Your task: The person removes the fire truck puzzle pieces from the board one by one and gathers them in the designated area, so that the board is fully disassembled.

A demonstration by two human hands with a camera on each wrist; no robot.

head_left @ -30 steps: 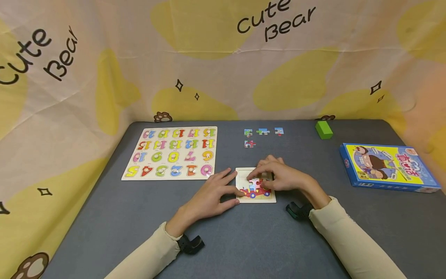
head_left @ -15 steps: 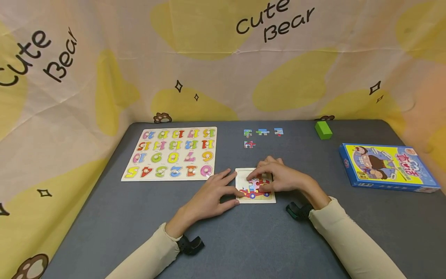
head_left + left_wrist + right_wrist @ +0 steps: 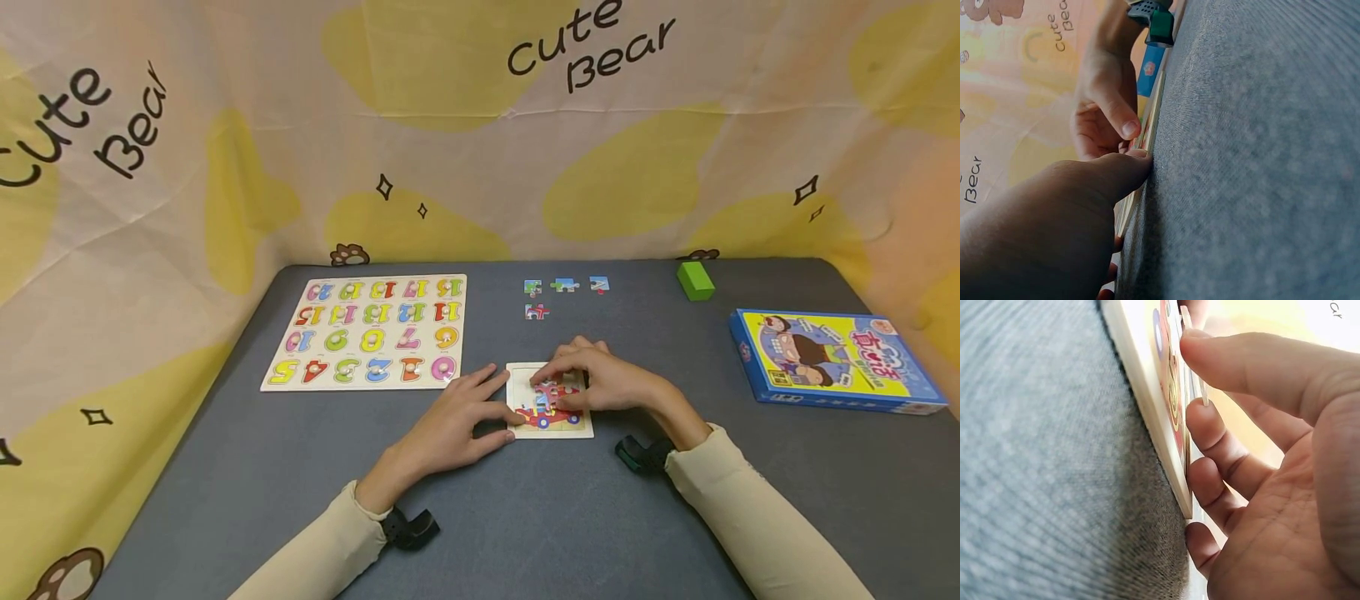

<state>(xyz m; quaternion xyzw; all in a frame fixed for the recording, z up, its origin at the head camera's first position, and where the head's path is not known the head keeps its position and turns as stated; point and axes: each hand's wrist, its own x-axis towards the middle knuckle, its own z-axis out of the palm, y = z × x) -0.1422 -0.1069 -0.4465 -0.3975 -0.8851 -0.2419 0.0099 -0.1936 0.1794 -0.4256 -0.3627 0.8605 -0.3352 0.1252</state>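
Bare gray tabletop point(image 3: 551, 525) opens between the sleeves point(image 3: 322, 542) up to the near edge of the jigsaw tray point(image 3: 551, 434); the left hand point(image 3: 453, 417) and right hand point(image 3: 611, 379) block its sides. A lane separates the number board point(image 3: 393, 325) from four loose jigsaw pieces point(image 3: 565, 285); another separates the right hand from the blue game box point(image 3: 836, 358). The fabric backdrop point(image 3: 465, 158) walls the far edge.

Just beside the right hand point(image 3: 1279, 484), which pinches a thin puzzle piece point(image 3: 1200, 386), a puzzle board point(image 3: 1149, 415) lies on grey worktop point(image 3: 1041, 475).
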